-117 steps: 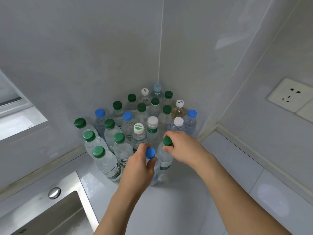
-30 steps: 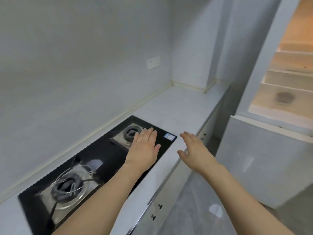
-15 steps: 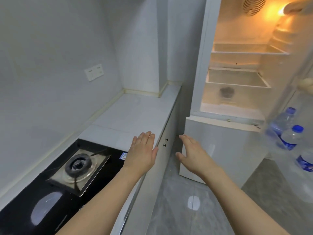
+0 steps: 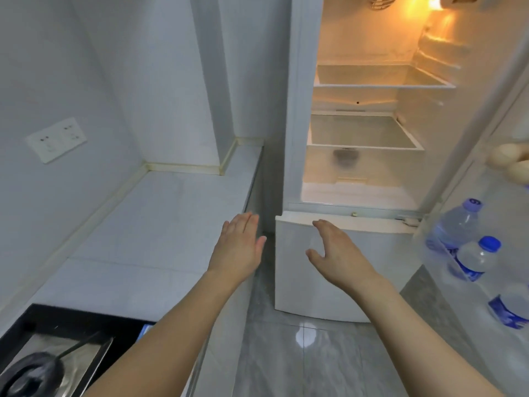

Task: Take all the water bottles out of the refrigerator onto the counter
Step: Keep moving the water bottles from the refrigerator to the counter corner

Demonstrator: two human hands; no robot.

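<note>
counter [image 4: 160, 224] left | refrigerator [image 4: 297, 110] right | water bottles [image 4: 475, 256] in door, far right

The fridge [image 4: 363, 116] stands open, its lit shelves bare and reachable. At right, three bottles [image 4: 469, 259] crowd the door rack [image 4: 486, 282]. The near-left counter [image 4: 160, 224] lies bare beyond the stove [image 4: 51, 353].

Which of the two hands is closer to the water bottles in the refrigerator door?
Right. The right hand is beside the door shelf holding the water bottles, though not touching them. The left hand is farther away, over the counter edge.
</note>
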